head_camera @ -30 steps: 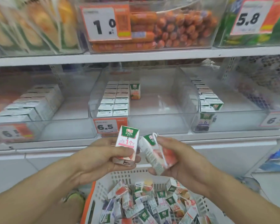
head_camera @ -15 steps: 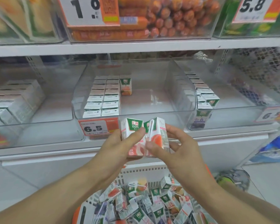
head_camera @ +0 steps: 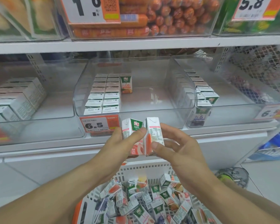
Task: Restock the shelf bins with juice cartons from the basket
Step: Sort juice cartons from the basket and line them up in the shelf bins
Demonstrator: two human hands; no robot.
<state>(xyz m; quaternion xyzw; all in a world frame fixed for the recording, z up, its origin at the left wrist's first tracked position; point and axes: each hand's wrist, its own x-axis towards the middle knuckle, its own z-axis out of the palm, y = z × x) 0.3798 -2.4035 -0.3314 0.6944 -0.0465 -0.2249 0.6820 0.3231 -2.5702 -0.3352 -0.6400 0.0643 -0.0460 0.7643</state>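
Observation:
My left hand (head_camera: 120, 143) grips a small white juice carton (head_camera: 131, 130) with a green label, upright. Pressed against its right side is a second carton (head_camera: 153, 131), held upright in my right hand (head_camera: 178, 151) with its nutrition panel facing me. Both cartons hover just in front of the middle clear bin (head_camera: 181, 94), below its front rim. Inside that bin two rows of cartons (head_camera: 103, 97) fill the left side, with one orange carton (head_camera: 126, 83) standing beside them. The white basket (head_camera: 145, 170) with several loose cartons (head_camera: 152, 199) sits below my arms.
A clear bin with cartons (head_camera: 19, 97) stands to the left, another (head_camera: 204, 97) to the right. A 6.5 price tag (head_camera: 95, 125) hangs on the middle bin. The upper shelf (head_camera: 136, 43) carries bins of sausages (head_camera: 168, 16). A wire mesh basket (head_camera: 262, 68) is at far right.
Both hands have risen from over the basket toward the middle bin. The right hand's carton, tilted a second ago, now stands upright against the left hand's carton.

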